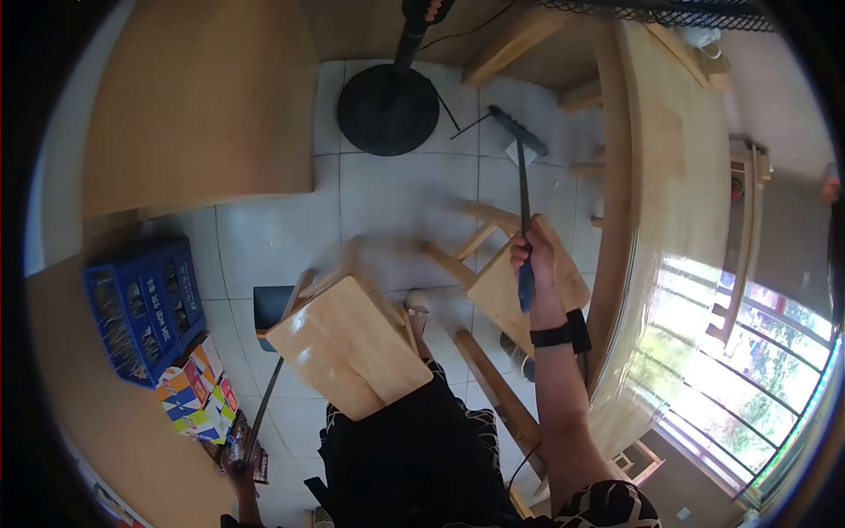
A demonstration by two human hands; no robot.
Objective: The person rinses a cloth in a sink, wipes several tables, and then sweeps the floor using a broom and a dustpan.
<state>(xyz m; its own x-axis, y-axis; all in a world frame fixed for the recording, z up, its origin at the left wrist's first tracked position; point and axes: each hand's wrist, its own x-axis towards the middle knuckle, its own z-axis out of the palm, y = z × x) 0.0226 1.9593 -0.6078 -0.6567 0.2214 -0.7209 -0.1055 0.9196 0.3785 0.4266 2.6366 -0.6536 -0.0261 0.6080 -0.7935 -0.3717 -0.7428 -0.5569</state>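
Observation:
My right hand (535, 255) is closed around the handle of a dark broom (524, 189), reaching away from me. The broom's head (518, 132) is down at the tiled floor (405, 194), beside a small white piece (521, 155) that looks like paper. At the lower left, my left hand (239, 468) is wrapped round the thin handle of a dustpan (271, 308). Its dark pan is partly hidden behind a wooden stool (352, 348) in front of my body. A second wooden stool (502, 286) lies under my right hand and forearm.
A round black stand base (387, 114) sits on the floor ahead. To the right runs a long wooden table (656, 176). At left are a large wooden panel (202, 106), a blue crate (145, 308) and a colourful box (198, 396).

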